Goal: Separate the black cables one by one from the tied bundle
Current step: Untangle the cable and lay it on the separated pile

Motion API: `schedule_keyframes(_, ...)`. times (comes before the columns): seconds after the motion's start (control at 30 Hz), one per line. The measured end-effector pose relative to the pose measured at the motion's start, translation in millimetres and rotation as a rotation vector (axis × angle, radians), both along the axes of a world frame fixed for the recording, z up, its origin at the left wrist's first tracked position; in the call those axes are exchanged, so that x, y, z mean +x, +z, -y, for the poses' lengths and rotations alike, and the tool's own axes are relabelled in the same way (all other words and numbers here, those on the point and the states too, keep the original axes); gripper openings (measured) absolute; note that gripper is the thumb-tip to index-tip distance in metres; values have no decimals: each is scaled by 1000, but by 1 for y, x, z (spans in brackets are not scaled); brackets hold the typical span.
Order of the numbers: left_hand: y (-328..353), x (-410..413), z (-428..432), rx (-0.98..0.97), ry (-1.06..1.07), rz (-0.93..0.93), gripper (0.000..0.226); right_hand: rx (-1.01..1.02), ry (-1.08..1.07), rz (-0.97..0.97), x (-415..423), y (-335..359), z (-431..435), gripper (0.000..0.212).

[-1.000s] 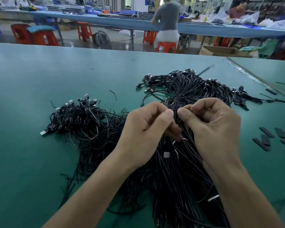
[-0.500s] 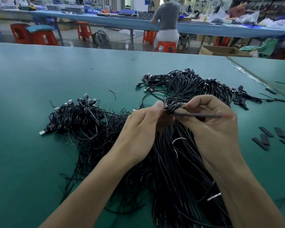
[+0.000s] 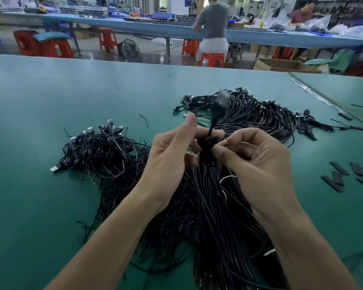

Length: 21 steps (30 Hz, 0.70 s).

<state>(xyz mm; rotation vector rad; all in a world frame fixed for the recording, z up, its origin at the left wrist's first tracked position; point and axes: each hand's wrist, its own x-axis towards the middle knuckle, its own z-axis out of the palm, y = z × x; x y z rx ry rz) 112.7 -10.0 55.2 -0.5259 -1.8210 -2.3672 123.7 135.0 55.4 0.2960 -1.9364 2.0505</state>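
Observation:
A thick bundle of black cables (image 3: 214,206) fans out from its tied neck (image 3: 206,143) toward me on the green table (image 3: 50,206). My left hand (image 3: 172,158) holds the neck from the left, thumb raised, fingers behind the cables. On the right, my right hand (image 3: 258,164) pinches the neck with curled fingers. A black tie strap (image 3: 218,105) rises from the neck, blurred by motion. Which fingers hold it is hidden.
A pile of coiled black cables with USB plugs (image 3: 99,149) lies to the left, another larger pile (image 3: 258,116) behind the hands. Several loose black strips (image 3: 337,174) lie at the right. A table seam (image 3: 327,99) runs along the far right. People sit at a far bench.
The black strap, which pointed right from my right hand half a second ago, has swung up above the neck. Both hands rose slightly and stay at the neck.

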Motion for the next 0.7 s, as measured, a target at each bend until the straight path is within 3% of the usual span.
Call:
schedule_keyframes(0.1,-2,-1,1,-31,-11,-39,26,21,-85,18,-2,-4,-2,33)
schedule_keyframes(0.4,-15,-1,0,-451,118,-125,8,-19,-194,-103,-4,-1,-7,35)
schedule_keyframes(0.57,-14,1,-1,-541,157,-125,16,-54,-166,-150,-3,-1,-4,33)
schedule_keyframes(0.7,-10,0,-4,-427,67,24,38,-62,-131,-141,-3,-1,-1,34)
